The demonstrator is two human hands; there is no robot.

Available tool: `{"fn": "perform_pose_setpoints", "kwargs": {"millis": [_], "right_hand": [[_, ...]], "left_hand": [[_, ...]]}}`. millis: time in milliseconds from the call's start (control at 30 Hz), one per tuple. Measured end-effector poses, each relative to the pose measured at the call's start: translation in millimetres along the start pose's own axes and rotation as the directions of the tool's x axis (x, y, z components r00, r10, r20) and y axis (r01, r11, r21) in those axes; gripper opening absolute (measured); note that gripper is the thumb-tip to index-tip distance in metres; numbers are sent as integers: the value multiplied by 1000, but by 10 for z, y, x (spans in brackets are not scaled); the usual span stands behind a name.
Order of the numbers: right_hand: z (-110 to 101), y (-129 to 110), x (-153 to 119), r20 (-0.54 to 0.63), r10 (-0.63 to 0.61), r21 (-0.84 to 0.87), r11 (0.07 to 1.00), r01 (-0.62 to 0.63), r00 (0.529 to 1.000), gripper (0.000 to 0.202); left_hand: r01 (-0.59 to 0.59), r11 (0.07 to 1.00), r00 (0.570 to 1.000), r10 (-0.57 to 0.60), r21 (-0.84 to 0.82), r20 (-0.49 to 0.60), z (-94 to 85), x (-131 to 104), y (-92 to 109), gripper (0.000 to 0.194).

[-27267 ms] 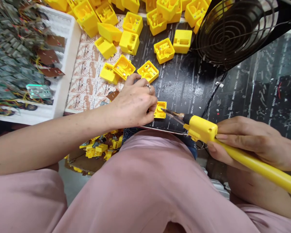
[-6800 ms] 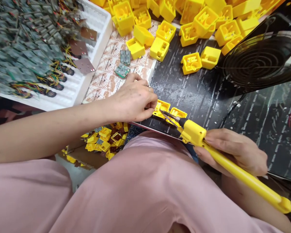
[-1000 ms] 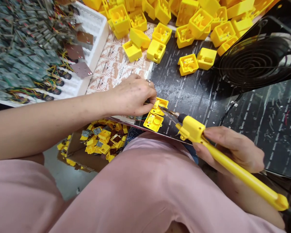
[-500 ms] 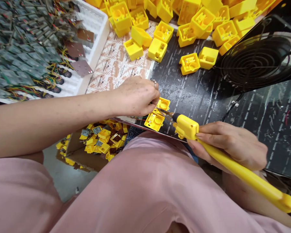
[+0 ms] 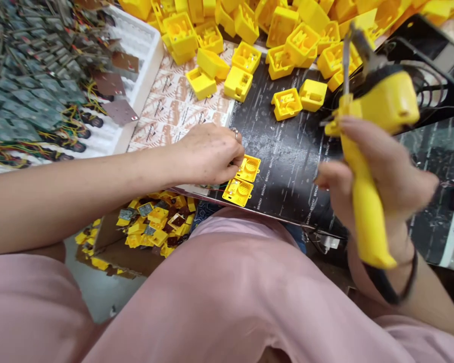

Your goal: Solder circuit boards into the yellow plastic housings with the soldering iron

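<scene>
My left hand is closed, its fingertips pinched at the left edge of an open two-part yellow plastic case lying near the bench's front edge. What the fingertips hold is hidden; thin wires show below the hand. The case has round perforated grilles and small metal contacts. My right hand, blurred by motion, grips a yellow soldering gun by its handle. The gun is raised over the right side of the bench, its metal tip end pointing up, away from the case.
Many yellow cases are piled at the back. A white foam tray of circuit boards with wires stands at left. A black fan is at back right. Below the bench, a cardboard box holds yellow parts.
My right hand has lifted the soldering gun from the case, up and to the right, turning its tip upward. My left hand has stayed at the case. The view has shifted slightly.
</scene>
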State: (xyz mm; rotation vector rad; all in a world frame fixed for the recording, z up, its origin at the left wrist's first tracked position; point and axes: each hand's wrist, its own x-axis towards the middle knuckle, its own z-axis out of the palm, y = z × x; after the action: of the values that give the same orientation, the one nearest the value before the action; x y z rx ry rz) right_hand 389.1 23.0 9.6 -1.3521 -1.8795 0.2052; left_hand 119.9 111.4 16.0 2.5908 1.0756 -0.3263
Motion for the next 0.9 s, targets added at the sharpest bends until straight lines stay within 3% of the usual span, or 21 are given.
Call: {"fn": "perform_pose_setpoints", "kwargs": {"millis": [33,133,200,267,333,400,467,533,667,767,900], "right_hand": [[86,93,161,19,-57,-64,996,58,998,26],[434,488,641,80,-111,-158,980,123,991,43],[671,749,860,155,-172,-279,937,210,973,57],[833,914,950,198,-194,-323,912,251,961,62],[884,945,925,231,-217,-315,906,284,948,46],[847,863,830,275,-292,-226,906,357,916,28],[775,731,725,305,-394,-90,894,438,867,28],[718,618,648,319,-435,1,889,458,842,34],[687,541,586,355,-293,45,954,297,888,46],[705,539,587,357,-242,62,970,235,902,42],[727,498,613,339,-223,76,975,210,914,45]], "left_hand": [[-5,1000,1000,5,-11,-4,13,8,-8,22],[-51,994,996,44,-97,-73,-32,-13,-73,26],[-22,984,989,-4,-177,-146,-148,-88,-169,34],[108,971,973,-147,-215,-175,-285,-209,-309,43],[278,941,940,-308,-192,-150,-365,-338,-475,49],[348,924,924,-367,-160,-105,-341,-424,-624,53],[286,946,950,-301,-152,-86,-234,-434,-712,52],[131,984,985,-143,-124,-95,-103,-367,-720,47],[-89,995,990,94,53,-109,62,-142,-630,36],[-134,985,985,143,105,-92,82,-45,-634,30],[-190,980,977,194,56,-83,56,-49,-711,29]]}}
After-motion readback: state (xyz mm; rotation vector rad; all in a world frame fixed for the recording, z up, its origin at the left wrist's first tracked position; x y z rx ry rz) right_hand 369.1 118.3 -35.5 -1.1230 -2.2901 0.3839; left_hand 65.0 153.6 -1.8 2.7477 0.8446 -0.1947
